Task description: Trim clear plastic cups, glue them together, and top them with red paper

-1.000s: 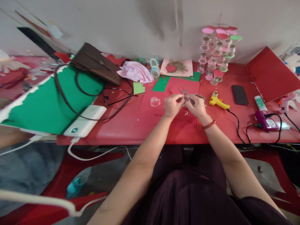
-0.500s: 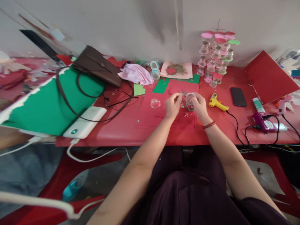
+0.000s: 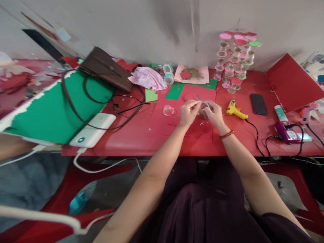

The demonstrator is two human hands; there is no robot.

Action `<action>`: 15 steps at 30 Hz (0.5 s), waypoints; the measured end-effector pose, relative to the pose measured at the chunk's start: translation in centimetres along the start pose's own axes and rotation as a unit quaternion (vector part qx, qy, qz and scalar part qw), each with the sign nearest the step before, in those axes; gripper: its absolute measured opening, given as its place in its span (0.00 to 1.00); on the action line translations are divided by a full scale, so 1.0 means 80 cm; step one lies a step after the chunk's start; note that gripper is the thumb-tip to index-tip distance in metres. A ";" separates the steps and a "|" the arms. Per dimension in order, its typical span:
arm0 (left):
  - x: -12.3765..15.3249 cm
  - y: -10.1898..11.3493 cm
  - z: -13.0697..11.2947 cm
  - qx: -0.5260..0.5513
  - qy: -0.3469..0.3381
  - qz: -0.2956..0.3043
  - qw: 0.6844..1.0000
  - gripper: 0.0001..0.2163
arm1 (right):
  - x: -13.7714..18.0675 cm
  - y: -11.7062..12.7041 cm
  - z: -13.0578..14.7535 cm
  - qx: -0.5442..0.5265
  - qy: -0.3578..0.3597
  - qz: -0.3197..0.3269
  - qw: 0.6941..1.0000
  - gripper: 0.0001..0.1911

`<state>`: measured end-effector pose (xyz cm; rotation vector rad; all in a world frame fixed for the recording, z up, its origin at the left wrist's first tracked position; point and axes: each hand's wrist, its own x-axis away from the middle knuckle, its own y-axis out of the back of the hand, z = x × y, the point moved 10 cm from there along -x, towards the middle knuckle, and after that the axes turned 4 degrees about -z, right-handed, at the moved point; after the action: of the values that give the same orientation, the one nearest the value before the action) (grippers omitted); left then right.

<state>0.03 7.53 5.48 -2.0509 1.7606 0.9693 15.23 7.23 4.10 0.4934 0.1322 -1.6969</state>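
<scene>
Over the middle of the red-covered table (image 3: 131, 141), well back from its near edge, a small clear plastic cup (image 3: 203, 108) was held between the person's two hands. The right hand (image 3: 214, 112) was curled around the cup's side; the left hand (image 3: 187, 113) had thumb and forefinger drawn close at its edge, but what they pinched, if anything, was too small to tell.

Red surface showed between the right hand and a yellow plastic glue gun (image 3: 236, 109), and a narrower strip lay between the left hand and a round clear plastic piece (image 3: 168, 110). Toward the wall, a tall cluster of clear cups with pink, red and green discs (image 3: 235, 62) stood near the far edge.

Fingers and blur hid much of the held cup, so which way its mouth pointed and how its long axis ran could not be told.
</scene>
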 end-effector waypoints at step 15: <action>0.002 0.011 -0.003 -0.072 -0.020 -0.027 0.997 0.07 | 0.006 -0.004 0.014 0.078 0.060 0.002 0.995 0.15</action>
<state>-0.75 7.05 5.79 -2.1371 1.6494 1.1422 14.58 6.42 4.84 0.7109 0.0861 -1.6812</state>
